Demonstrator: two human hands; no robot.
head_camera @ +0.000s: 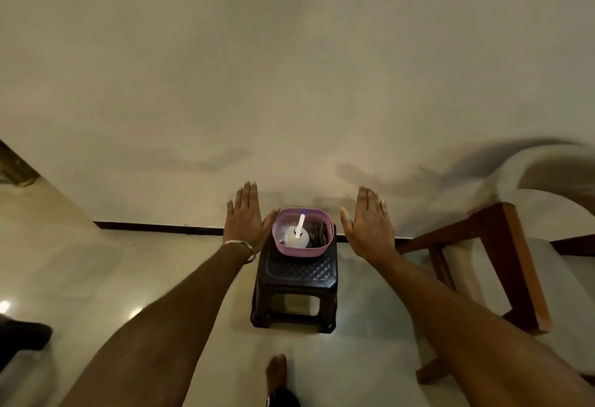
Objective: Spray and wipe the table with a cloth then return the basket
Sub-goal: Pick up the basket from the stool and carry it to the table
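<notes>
A pink plastic basket (291,251) stands on a small black plastic stool (297,281) against the wall. Inside it a white spray bottle (297,235) stands upright on the left, and a dark folded cloth (317,233) lies on the right. My left hand (246,219), with a metal bangle at the wrist, is flat with fingers apart, its thumb close to the basket's left rim. My right hand (370,224) is held flat to the right of the basket, apart from it. Neither hand holds anything.
A wooden chair frame with pale cushions (502,265) stands close on the right of the stool. A plain beige wall rises behind, with a dark skirting (154,228) at its foot. My bare foot (277,374) is on the glossy tiled floor below the stool.
</notes>
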